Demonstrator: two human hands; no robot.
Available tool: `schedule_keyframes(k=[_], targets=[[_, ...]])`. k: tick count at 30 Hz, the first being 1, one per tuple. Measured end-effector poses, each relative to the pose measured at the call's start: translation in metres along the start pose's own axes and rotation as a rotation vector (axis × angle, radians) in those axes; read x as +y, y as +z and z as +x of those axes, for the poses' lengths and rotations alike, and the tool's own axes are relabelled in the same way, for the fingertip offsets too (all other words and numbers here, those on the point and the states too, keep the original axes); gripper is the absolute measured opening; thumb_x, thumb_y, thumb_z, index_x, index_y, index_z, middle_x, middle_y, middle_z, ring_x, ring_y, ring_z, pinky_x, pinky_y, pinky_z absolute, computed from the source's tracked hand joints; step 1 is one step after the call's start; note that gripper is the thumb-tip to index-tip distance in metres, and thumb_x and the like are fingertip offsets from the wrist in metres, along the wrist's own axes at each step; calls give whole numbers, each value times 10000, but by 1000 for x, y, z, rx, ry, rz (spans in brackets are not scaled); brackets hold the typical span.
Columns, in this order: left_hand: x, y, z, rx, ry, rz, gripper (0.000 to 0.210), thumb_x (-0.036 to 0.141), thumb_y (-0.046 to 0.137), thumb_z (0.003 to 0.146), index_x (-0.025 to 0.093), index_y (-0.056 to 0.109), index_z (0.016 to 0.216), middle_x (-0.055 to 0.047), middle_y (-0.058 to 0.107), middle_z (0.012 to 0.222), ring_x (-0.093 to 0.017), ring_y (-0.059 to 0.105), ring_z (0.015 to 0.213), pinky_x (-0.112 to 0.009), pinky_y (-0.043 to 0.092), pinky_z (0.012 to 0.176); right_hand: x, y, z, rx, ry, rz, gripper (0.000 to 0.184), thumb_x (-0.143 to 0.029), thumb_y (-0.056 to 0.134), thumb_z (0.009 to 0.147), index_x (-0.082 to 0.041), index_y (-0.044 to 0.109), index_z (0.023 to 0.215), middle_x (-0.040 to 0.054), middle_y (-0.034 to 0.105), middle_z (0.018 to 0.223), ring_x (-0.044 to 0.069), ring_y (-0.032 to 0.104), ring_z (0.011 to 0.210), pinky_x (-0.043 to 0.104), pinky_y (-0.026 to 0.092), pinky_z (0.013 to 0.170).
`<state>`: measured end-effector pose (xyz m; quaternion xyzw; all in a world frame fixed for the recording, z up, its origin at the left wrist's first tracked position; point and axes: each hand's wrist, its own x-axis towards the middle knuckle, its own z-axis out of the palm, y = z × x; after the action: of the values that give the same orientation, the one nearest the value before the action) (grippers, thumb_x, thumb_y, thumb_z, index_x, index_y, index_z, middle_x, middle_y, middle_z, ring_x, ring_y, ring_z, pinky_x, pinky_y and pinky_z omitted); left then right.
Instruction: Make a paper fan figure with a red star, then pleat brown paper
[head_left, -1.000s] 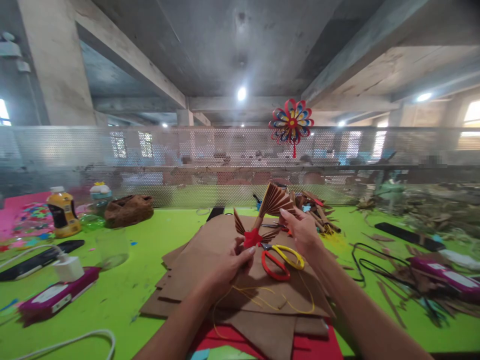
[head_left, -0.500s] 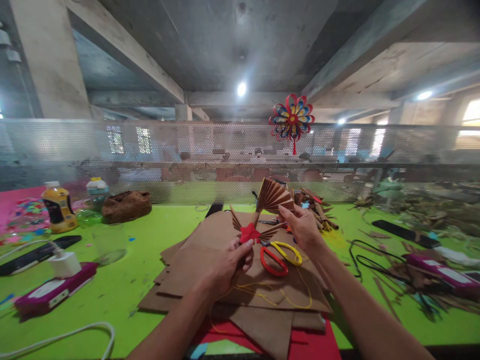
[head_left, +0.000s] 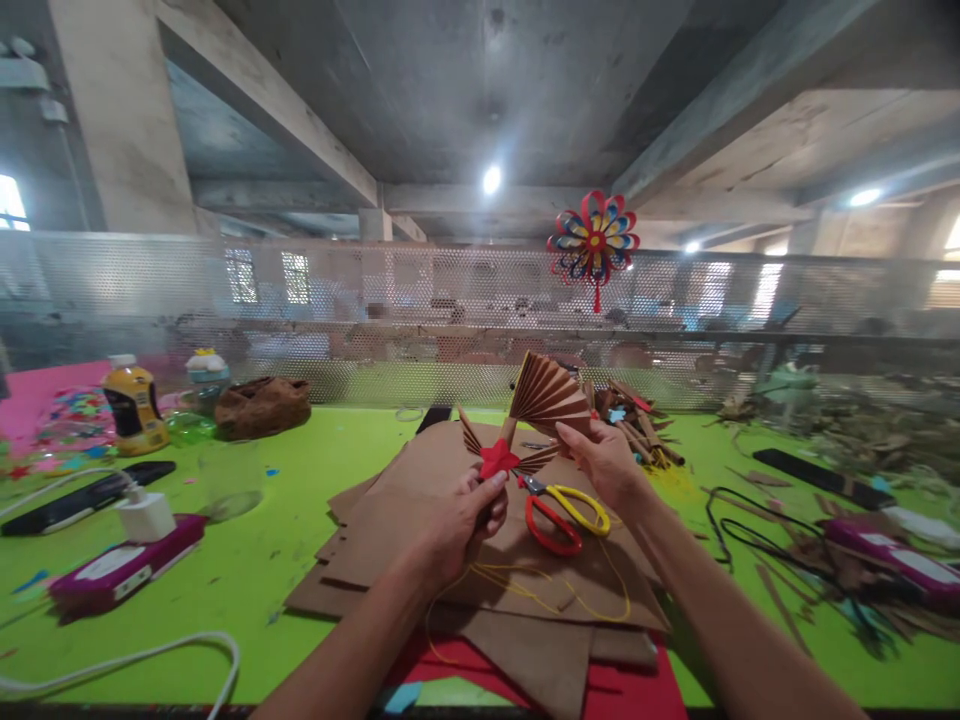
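My left hand (head_left: pixel 469 510) pinches a folded brown paper craft near its red star (head_left: pixel 499 459). Pleated brown pieces spread from both sides of the star, and a large pleated paper fan (head_left: pixel 550 396) rises above it on a narrow stem. At the fan's right edge, my right hand (head_left: pixel 604 455) grips the paper between thumb and fingers. Scissors (head_left: pixel 555 515) with one red and one yellow handle lie just below, on a stack of brown paper sheets (head_left: pixel 397 525). Yellow thread (head_left: pixel 517 580) curls across those sheets.
Left on the green table (head_left: pixel 292 500) are a clear cup (head_left: pixel 231 480), a bottle (head_left: pixel 135 405), a brown pouch (head_left: pixel 262 407) and a purple power strip (head_left: pixel 127 570). Paper scraps (head_left: pixel 649 430), a black cable (head_left: pixel 739 510) and another purple strip (head_left: pixel 892 550) lie right. A mesh screen (head_left: pixel 420 330) stands behind.
The fan looks spread a little wider, its right edge drawn slightly outward and down by my right hand. My left hand keeps its hold. The whole view has shifted slightly.
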<state>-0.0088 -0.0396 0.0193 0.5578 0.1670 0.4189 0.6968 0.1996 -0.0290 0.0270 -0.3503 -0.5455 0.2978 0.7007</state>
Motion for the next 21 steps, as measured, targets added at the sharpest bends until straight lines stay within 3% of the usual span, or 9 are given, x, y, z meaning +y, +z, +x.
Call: schedule_keyframes(k=[15, 21], targets=[[0, 0, 0, 39, 2, -4, 299, 359, 621, 775, 168, 393, 798, 77, 395, 571, -20, 297, 441, -133, 196, 394, 0, 7, -3, -32, 49, 29, 268, -381, 734, 644, -153, 690, 778, 14, 643, 694, 122, 523, 598, 267, 419, 612], [-1, -3, 1, 59, -20, 140, 316, 400, 610, 763, 180, 386, 803, 79, 402, 556, -38, 325, 439, -154, 226, 407, -2, 2, -4, -20, 95, 80, 286, -341, 746, 642, -151, 687, 847, 35, 671, 760, 156, 584, 685, 301, 454, 681]])
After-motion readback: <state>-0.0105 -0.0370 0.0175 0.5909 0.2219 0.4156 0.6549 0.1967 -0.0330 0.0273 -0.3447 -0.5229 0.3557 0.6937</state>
